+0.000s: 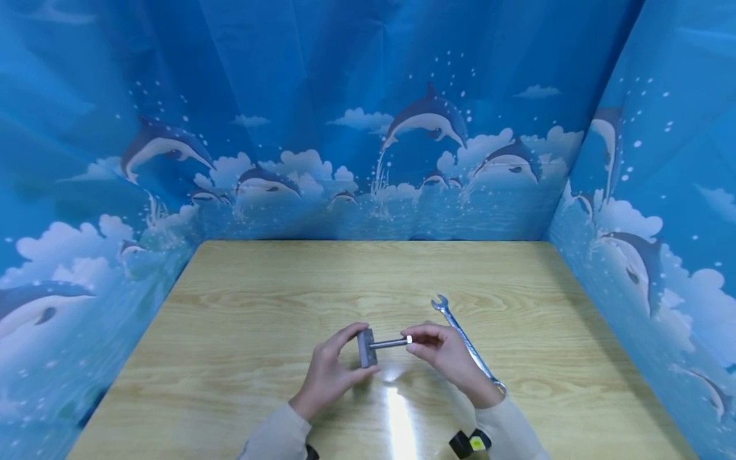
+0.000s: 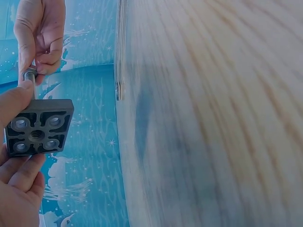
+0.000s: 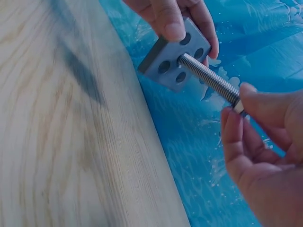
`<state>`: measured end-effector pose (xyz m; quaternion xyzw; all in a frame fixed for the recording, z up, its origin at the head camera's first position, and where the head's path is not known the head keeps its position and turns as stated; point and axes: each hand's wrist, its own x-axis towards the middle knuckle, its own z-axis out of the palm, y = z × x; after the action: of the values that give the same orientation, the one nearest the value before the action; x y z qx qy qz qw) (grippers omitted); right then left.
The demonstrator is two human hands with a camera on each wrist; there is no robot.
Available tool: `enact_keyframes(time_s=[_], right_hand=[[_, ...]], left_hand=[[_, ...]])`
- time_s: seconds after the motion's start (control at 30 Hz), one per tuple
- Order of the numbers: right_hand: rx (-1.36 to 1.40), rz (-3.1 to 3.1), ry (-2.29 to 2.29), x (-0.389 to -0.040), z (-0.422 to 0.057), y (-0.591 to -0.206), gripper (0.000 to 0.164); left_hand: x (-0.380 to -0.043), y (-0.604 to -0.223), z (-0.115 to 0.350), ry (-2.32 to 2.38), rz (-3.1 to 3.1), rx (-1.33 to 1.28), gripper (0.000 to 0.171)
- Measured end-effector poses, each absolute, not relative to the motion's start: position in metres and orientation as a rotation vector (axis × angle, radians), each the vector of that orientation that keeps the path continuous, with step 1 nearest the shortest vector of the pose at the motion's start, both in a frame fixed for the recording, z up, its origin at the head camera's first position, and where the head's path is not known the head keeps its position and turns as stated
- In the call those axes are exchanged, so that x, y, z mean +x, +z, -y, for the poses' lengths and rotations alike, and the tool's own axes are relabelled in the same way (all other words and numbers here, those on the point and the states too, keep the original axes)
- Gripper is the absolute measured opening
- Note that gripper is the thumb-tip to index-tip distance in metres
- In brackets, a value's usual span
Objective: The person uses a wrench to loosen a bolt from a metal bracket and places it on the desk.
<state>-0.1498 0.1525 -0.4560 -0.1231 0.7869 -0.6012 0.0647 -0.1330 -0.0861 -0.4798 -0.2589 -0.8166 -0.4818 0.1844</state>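
My left hand (image 1: 331, 368) grips a square grey metal plate (image 2: 66, 111) by its opposite edges, thumb on one side and fingers on the other. The plate has a threaded centre hole with a smaller hole near each corner. A long threaded bolt (image 3: 210, 78) stands out from the middle of the plate, its tip at the centre hole. My right hand (image 1: 445, 354) pinches the bolt's hex head (image 1: 409, 339) between thumb and fingertips. Both hands hold the pieces above the table.
A silver combination wrench (image 1: 466, 342) lies slantwise on the wood-grain table (image 1: 259, 287), just beyond my right hand and partly behind the wrist. Blue dolphin-print sheets (image 1: 322, 128) enclose the table at the back and both sides.
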Motion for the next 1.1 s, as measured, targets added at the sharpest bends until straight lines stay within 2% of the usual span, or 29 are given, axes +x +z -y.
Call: enact_keyframes(time_s=[0.2,0.3,0.47,0.63,0.8,1.1], right_hand=[[-0.727,-2.358,-1.918,-0.15,-0.1552,-0.4607,0.023],[-0.757,-2.336,-1.908,-0.1504,-0.1561,-0.4624,0.025],[-0.554,-2.298,-1.808,-0.1506,-0.1559,-0.4612,0.04],[-0.325,-2.219,-1.795,-0.1485,-0.1535,-0.4585,0.04],[-0.178,-2.085,-1.827,-0.1479,-0.1532,-0.4573,0.05],[-0.171,-1.972,-1.862,-0.1487,-0.1538,-0.4568,0.04]], left_hand=[[-0.1324,-0.4793,0.0865,-1.407,2.294,-0.715,0.075],[-0.132,-0.4797,0.0873,-1.421,2.299,-0.703,0.074],[-0.1318,-0.4802,0.0876,-1.413,2.305,-0.7,0.075],[-0.1324,-0.4814,0.0867,-1.378,2.281,-0.723,0.077],[-0.1329,-0.4837,0.087,-1.312,2.262,-0.776,0.077],[-0.1319,-0.4825,0.0866,-1.293,2.259,-0.785,0.076]])
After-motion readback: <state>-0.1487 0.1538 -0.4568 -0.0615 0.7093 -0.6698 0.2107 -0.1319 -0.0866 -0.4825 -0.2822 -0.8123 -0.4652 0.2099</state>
